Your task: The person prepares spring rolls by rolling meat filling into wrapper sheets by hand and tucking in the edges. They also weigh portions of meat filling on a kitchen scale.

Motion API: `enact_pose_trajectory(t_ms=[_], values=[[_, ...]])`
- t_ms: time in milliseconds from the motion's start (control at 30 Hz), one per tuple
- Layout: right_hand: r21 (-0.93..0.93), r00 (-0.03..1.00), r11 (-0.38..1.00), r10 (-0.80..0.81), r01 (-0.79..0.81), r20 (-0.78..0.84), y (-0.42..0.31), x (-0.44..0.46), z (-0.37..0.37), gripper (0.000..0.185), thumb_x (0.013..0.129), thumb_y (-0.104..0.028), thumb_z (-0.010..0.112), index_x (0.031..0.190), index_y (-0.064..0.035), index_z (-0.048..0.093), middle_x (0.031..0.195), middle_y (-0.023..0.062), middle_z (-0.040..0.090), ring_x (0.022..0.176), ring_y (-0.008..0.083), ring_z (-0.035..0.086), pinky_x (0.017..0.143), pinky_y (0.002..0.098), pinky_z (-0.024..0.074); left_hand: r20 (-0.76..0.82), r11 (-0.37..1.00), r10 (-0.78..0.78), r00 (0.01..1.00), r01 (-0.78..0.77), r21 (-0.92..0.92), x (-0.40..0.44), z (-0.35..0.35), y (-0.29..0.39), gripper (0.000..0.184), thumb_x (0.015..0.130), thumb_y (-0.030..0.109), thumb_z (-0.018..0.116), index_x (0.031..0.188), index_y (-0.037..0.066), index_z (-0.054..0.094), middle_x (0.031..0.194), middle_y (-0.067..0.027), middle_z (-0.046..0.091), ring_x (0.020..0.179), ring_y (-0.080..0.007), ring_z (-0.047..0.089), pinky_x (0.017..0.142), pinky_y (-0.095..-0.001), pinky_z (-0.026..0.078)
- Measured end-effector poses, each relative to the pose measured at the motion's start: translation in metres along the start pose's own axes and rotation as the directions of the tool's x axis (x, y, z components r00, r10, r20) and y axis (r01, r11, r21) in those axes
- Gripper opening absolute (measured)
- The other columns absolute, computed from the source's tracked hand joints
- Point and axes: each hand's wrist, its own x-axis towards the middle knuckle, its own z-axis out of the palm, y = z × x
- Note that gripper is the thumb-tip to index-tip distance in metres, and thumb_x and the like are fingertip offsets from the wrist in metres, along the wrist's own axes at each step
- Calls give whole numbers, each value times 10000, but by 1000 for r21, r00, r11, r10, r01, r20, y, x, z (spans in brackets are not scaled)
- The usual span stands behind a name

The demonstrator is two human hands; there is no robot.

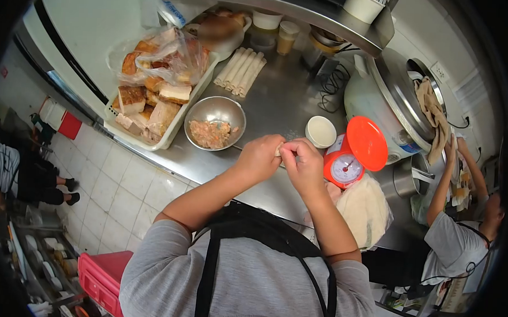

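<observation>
Orange-red scale (334, 169) with white dial (347, 169); grey shirt (266, 278), black straps (207, 275).

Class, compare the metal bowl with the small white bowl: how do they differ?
The metal bowl is shiny; the white bowl is pale. The metal bowl is wider, the white bowl smaller. Pinkish mixture lies in the metal bowl, none in the white bowl. Both are round and open-topped.

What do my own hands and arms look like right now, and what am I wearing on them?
Your left hand and right hand are bare, with no gloves and no watch showing at either wrist. Both arms have short, loose grey sleeves, part of a grey shirt under a black apron.
</observation>
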Motion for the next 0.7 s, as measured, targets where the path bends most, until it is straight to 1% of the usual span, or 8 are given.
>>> enact_pose_trajectory(t_ms=[100, 167, 300, 500, 567, 600, 667, 700], values=[[-132, 971, 966, -209, 224, 119, 4, -1, -20, 240, 672, 5, 635, 903, -57, 613, 871, 86, 563, 764, 255, 550, 668, 349, 442, 38, 992, -84, 996, 87, -93, 0, 6, 2, 147, 722, 51, 573, 865, 20, 567, 772, -163, 599, 714, -322, 588, 600, -380, 453], [-257, 963, 939, -177, 227, 204, -6, -2, -34, 294, 646, 17, 622, 922, -84, 623, 942, 85, 545, 836, 266, 529, 720, 365, 420, 86, 963, -184, 979, 197, -184, 0, 10, 5, 151, 728, 44, 561, 876, 18, 570, 758, -168, 598, 698, -308, 593, 595, -358, 452], [-370, 944, 876, -236, 309, 229, -3, -7, -46, 335, 624, 30, 593, 919, -124, 632, 1007, 84, 529, 903, 271, 510, 780, 386, 390, 80, 967, -128, 989, 142, -210, -1, 18, 18, 151, 740, 50, 551, 886, 15, 572, 748, -168, 600, 687, -281, 601, 599, -332, 454], [-352, 929, 872, -251, 339, 271, 8, -6, -58, 297, 633, 15, 584, 890, -127, 631, 1008, 86, 531, 906, 264, 510, 805, 392, 378, 87, 965, -115, 990, 132, -228, -1, 35, 30, 145, 752, 68, 559, 879, -2, 561, 744, -152, 607, 706, -254, 613, 618, -330, 460], [-182, 953, 967, -125, 180, 277, 16, -4, -67, 280, 623, 22, 577, 861, -117, 626, 1017, 90, 531, 917, 266, 512, 810, 395, 376, 111, 954, -135, 985, 159, -252, 0, 37, 34, 144, 758, 78, 561, 873, -8, 558, 751, -147, 612, 718, -239, 617, 630, -325, 462], [-93, 955, 991, -64, 95, 290, 19, -3, -70, 272, 618, 25, 573, 847, -112, 624, 1022, 91, 530, 923, 267, 512, 812, 397, 376, 131, 944, -175, 976, 204, -258, 2, 39, 35, 140, 762, 87, 562, 867, -6, 556, 767, -159, 611, 727, -273, 609, 631, -342, 460], [-179, 953, 970, -109, 163, 282, 14, -2, -75, 285, 610, 42, 549, 845, -102, 619, 1043, 97, 525, 929, 267, 513, 819, 397, 372, 166, 916, -259, 952, 296, -270, 5, 43, 38, 134, 771, 104, 564, 854, -1, 551, 799, -184, 609, 744, -343, 592, 635, -376, 456], [-219, 951, 956, -132, 197, 278, 12, -2, -76, 291, 606, 51, 537, 844, -97, 617, 1054, 100, 523, 931, 266, 513, 822, 397, 370, 166, 909, -247, 955, 288, -302, 4, 44, 39, 140, 776, 106, 566, 863, -3, 552, 801, -182, 611, 743, -334, 598, 638, -370, 459]])
